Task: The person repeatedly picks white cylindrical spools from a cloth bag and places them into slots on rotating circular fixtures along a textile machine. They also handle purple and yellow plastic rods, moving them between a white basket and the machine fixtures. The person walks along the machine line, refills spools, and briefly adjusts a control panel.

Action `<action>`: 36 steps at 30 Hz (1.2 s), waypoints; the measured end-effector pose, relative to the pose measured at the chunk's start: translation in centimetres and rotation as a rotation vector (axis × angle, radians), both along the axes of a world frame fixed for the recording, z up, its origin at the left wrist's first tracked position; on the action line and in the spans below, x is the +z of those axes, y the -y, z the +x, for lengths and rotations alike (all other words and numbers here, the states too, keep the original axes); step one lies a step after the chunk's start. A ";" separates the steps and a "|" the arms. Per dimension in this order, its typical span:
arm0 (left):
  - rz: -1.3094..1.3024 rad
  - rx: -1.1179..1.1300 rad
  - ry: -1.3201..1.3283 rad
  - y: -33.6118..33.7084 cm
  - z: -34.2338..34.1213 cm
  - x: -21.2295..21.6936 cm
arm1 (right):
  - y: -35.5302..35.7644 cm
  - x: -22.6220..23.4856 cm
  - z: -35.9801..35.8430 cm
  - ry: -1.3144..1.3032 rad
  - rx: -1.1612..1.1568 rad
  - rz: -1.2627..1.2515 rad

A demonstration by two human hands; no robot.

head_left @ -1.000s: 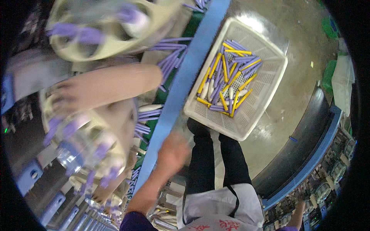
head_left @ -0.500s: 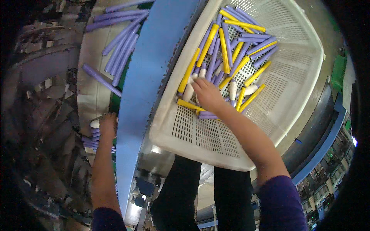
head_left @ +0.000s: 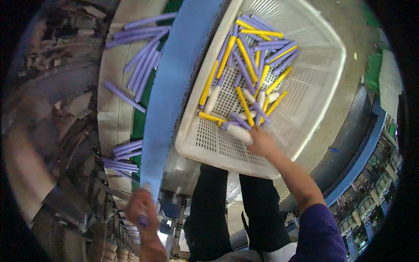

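White plastic tube (head_left: 239, 132) lies under the fingers of the right hand (head_left: 261, 143), which is closed around its end inside the perforated white basket (head_left: 305, 87). Just beyond that hand, yellow and purple tubes (head_left: 251, 65) lie heaped. The left hand (head_left: 142, 209), blurred, grips a small purple piece (head_left: 142, 221); more loose purple tubes (head_left: 124, 157) lie above it, beside a blue rail (head_left: 174, 87).
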State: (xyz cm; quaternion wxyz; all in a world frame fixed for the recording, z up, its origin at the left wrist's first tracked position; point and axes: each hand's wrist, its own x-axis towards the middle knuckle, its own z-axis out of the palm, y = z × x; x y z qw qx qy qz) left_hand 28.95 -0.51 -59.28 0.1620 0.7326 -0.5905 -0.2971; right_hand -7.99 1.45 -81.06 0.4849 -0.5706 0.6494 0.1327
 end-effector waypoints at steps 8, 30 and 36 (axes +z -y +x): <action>0.637 0.400 -0.905 -3.0 -15.6 20.6 | -4.2 36.9 -0.1 0.732 -0.057 0.193; -0.406 1.194 -1.163 -25.3 3.1 54.0 | -0.7 67.9 18.0 0.748 0.380 -0.235; -0.469 1.372 -1.284 -35.7 11.2 53.7 | -15.0 73.8 34.9 0.675 0.652 0.757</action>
